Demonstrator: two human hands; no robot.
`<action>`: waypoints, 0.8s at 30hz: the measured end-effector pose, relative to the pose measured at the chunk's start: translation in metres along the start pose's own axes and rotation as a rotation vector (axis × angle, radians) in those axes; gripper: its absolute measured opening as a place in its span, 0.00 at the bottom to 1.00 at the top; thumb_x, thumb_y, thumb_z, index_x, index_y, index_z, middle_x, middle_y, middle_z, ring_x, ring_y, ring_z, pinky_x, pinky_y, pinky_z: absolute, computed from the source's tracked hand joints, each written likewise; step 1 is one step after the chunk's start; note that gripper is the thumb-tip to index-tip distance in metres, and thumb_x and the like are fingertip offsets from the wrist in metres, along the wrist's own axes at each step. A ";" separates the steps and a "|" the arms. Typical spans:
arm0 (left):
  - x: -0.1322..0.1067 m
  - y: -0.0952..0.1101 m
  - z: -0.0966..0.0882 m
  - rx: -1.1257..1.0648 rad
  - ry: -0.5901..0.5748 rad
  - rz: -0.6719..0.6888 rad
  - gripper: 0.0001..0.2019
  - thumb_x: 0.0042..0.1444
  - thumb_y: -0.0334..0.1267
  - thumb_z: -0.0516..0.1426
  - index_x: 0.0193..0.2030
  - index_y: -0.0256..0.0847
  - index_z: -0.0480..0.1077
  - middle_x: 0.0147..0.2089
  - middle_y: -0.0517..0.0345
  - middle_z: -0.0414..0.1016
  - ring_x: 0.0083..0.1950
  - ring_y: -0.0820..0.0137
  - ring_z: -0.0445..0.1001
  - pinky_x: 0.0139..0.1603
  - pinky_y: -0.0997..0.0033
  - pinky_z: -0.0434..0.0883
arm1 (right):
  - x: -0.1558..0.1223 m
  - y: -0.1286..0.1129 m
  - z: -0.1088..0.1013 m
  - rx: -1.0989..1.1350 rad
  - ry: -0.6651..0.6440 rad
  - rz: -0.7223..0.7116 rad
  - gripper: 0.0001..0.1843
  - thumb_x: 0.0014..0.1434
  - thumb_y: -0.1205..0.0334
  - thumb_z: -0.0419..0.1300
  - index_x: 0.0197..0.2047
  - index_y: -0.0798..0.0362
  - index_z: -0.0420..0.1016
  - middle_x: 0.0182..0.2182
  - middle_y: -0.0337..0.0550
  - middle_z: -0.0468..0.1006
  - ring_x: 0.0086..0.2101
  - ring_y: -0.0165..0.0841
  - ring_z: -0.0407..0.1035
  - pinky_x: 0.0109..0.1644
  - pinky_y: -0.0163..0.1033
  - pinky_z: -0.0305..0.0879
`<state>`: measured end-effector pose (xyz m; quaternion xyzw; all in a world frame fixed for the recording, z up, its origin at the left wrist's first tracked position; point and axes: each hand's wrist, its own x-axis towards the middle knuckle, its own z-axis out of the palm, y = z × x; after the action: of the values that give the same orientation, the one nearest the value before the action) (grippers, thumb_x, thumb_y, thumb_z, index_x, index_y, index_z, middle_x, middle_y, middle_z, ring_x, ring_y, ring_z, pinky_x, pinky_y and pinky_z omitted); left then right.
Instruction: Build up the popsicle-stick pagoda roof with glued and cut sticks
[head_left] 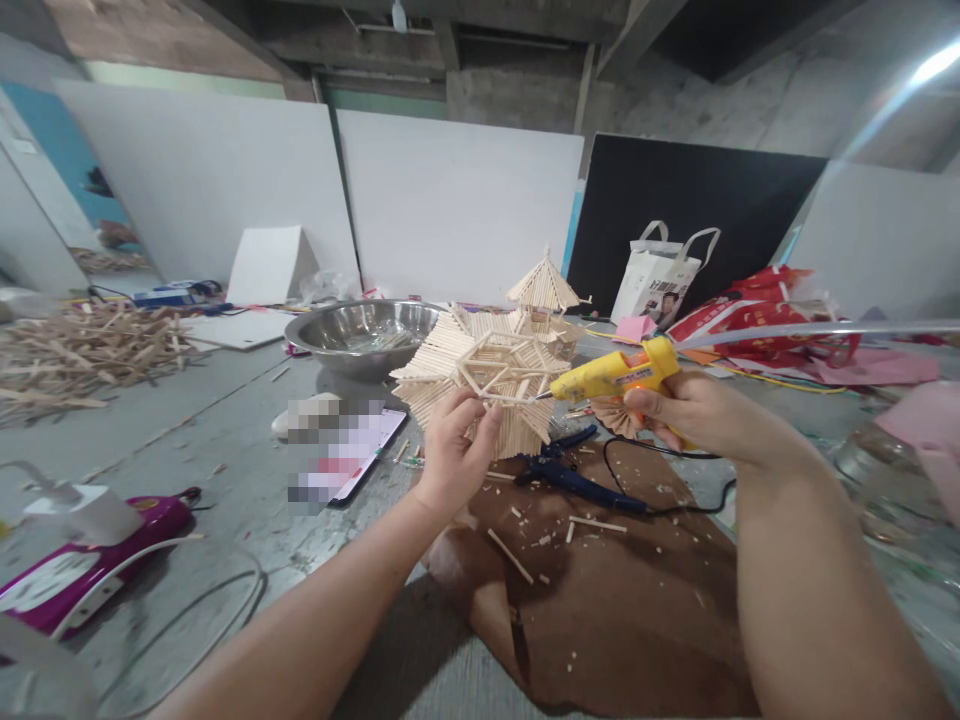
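In the head view my right hand (697, 410) grips a yellow hot glue gun (611, 374), a clear glue stick running out of its back. The gun's metal nozzle points left, at the edge of a model roof (431, 355) built of thin wooden sticks. My left hand (459, 445) is closed at the roof's near edge, fingertips pinching the stick frame. A smaller pointed roof of sticks (546, 287) rises behind. Just below the model lie dark blue pliers (592, 487) on a brown sheet (622, 620), among loose stick pieces.
A steel bowl (322, 345) stands behind my left hand. To the left are a phone (371, 450), a purple power strip (142, 520) with cables, and a heap of wooden sticks (82, 350). A white bag (649, 275) and a glass jar (877, 475) stand on the right.
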<state>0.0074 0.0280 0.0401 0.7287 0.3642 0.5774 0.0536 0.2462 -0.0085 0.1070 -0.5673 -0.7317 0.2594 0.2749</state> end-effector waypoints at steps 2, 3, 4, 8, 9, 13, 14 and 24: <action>0.000 0.000 0.000 -0.001 -0.002 0.004 0.11 0.50 0.35 0.51 0.18 0.39 0.58 0.30 0.57 0.65 0.36 0.71 0.65 0.38 0.70 0.62 | 0.000 0.001 -0.001 0.003 -0.004 0.003 0.22 0.50 0.43 0.47 0.23 0.55 0.63 0.11 0.33 0.60 0.13 0.23 0.55 0.17 0.29 0.51; 0.000 0.000 0.000 -0.001 -0.003 0.006 0.11 0.50 0.35 0.51 0.18 0.39 0.58 0.29 0.57 0.65 0.36 0.71 0.65 0.38 0.70 0.62 | 0.000 0.001 -0.001 0.006 -0.004 0.004 0.22 0.50 0.43 0.48 0.23 0.55 0.63 0.11 0.33 0.60 0.13 0.22 0.55 0.17 0.29 0.51; 0.000 0.000 0.000 0.000 -0.003 0.007 0.11 0.50 0.34 0.51 0.18 0.39 0.58 0.29 0.57 0.65 0.35 0.71 0.65 0.37 0.70 0.62 | 0.000 0.001 -0.001 0.007 -0.005 0.002 0.22 0.50 0.43 0.48 0.23 0.55 0.63 0.11 0.33 0.60 0.13 0.22 0.55 0.17 0.29 0.51; 0.000 0.000 0.000 0.002 -0.005 0.008 0.11 0.50 0.33 0.51 0.18 0.38 0.58 0.30 0.57 0.65 0.36 0.71 0.65 0.37 0.70 0.62 | 0.000 0.002 -0.002 0.017 -0.015 -0.007 0.21 0.50 0.44 0.48 0.23 0.55 0.63 0.12 0.33 0.60 0.13 0.22 0.55 0.17 0.29 0.50; 0.000 0.000 0.000 0.000 -0.006 0.011 0.11 0.50 0.33 0.51 0.18 0.38 0.58 0.30 0.57 0.65 0.36 0.71 0.65 0.37 0.70 0.62 | 0.000 0.002 -0.002 0.026 -0.022 -0.007 0.21 0.50 0.44 0.48 0.23 0.55 0.63 0.12 0.33 0.60 0.13 0.22 0.55 0.16 0.29 0.50; 0.000 0.000 0.000 -0.003 -0.004 0.015 0.11 0.50 0.33 0.50 0.18 0.38 0.58 0.30 0.57 0.64 0.35 0.72 0.64 0.37 0.71 0.62 | -0.002 0.004 -0.006 0.113 -0.026 -0.024 0.21 0.48 0.44 0.51 0.24 0.56 0.64 0.15 0.35 0.63 0.14 0.21 0.55 0.16 0.28 0.52; 0.001 0.000 0.000 0.000 -0.003 0.015 0.11 0.50 0.33 0.50 0.18 0.38 0.58 0.30 0.57 0.64 0.35 0.72 0.64 0.37 0.71 0.62 | -0.002 0.006 -0.008 0.161 0.017 -0.030 0.21 0.48 0.43 0.51 0.25 0.56 0.63 0.17 0.36 0.65 0.14 0.21 0.56 0.16 0.29 0.52; 0.001 -0.001 0.000 -0.029 -0.010 0.029 0.10 0.50 0.33 0.51 0.19 0.37 0.59 0.29 0.58 0.63 0.34 0.73 0.63 0.36 0.73 0.62 | 0.045 0.097 -0.010 0.418 0.413 0.410 0.16 0.51 0.48 0.51 0.31 0.54 0.62 0.16 0.37 0.68 0.13 0.25 0.60 0.16 0.30 0.58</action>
<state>0.0065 0.0293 0.0400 0.7359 0.3449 0.5799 0.0577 0.3111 0.0577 0.0517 -0.6745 -0.4626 0.3330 0.4692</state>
